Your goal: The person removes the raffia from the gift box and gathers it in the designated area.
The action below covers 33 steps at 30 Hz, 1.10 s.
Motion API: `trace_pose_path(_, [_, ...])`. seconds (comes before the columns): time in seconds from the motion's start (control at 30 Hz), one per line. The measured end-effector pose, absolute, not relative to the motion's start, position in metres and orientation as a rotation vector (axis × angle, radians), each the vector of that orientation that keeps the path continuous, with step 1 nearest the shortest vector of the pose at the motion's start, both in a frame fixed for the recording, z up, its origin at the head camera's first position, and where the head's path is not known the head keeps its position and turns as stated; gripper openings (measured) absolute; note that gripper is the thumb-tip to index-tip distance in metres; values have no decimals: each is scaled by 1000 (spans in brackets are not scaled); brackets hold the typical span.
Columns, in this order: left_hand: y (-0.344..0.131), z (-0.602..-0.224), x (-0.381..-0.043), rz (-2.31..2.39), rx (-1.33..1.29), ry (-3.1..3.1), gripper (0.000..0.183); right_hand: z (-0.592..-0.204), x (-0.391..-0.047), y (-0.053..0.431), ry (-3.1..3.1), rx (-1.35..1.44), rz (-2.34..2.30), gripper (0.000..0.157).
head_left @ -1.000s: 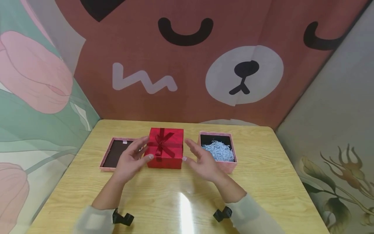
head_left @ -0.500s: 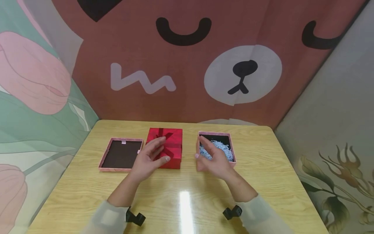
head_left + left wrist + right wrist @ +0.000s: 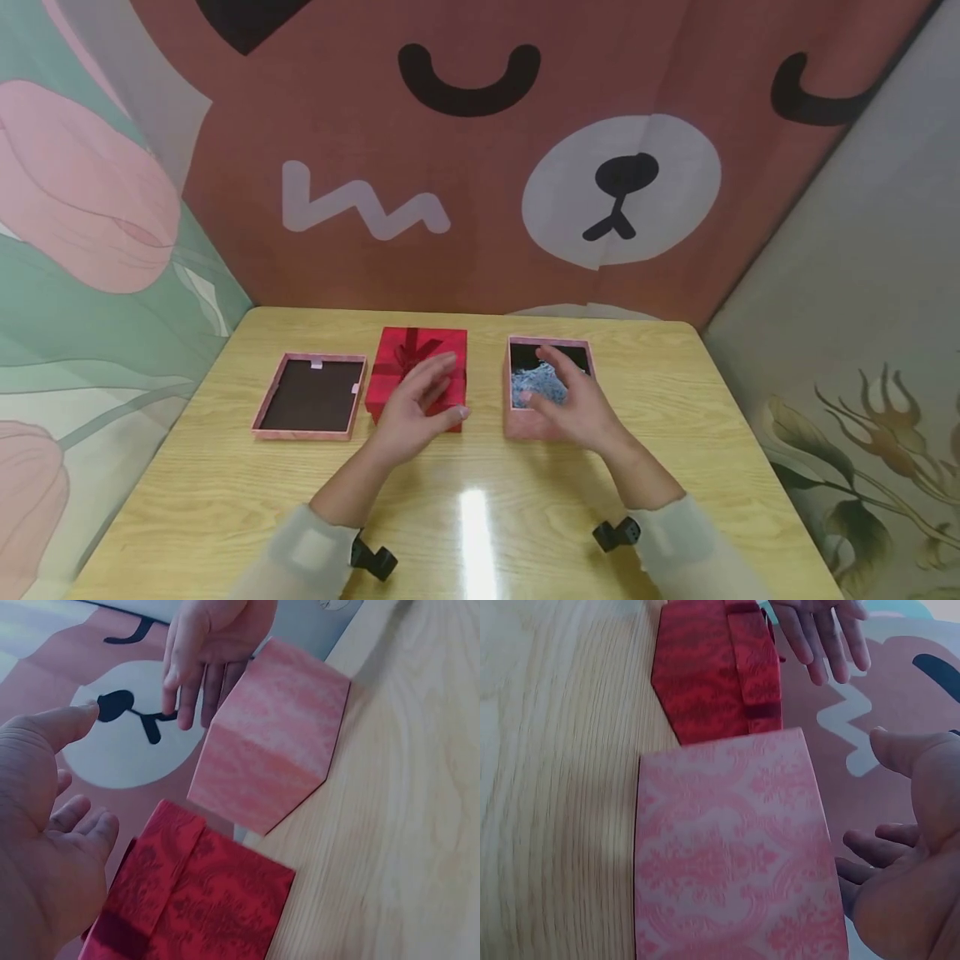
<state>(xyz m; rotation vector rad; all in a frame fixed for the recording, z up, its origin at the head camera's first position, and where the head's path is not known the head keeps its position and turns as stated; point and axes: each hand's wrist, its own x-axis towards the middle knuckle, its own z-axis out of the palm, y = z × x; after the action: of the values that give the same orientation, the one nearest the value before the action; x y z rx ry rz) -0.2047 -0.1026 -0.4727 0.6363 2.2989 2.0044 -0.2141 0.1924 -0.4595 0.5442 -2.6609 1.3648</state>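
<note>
Hovering with free, loose fingers are our left hand (image 3: 412,417), above the red box (image 3: 392,373), and our right hand (image 3: 588,408), above the pink box (image 3: 525,425) of paper shreds (image 3: 534,383); left of our fingers lies a lid (image 3: 311,398).

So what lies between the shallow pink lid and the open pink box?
The red gift box, partly hidden by the left hand, in the head view.
</note>
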Motion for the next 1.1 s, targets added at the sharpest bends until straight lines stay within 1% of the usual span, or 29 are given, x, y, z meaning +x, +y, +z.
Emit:
trace_pose_path(0.27, [-77, -474, -203, 1950, 671, 2317, 74, -462, -223, 203, -2735, 463, 1123, 78])
trace_pose_path(0.6, [-44, -486, -204, 2003, 720, 2271, 70, -457, -234, 203, -2892, 452, 996, 87])
trace_pose_path(0.77, [-30, -496, -205, 1915, 704, 2340, 70, -458, -240, 202, -2942, 445, 952, 90])
trace_pose_path(0.9, [-21, -502, -206, 1859, 670, 2396, 70, -459, -244, 200, -3003, 441, 935, 95])
trace_pose_path(1.1, [-11, -511, -211, 1840, 609, 2432, 75, -458, -249, 199, -3101, 443, 896, 102])
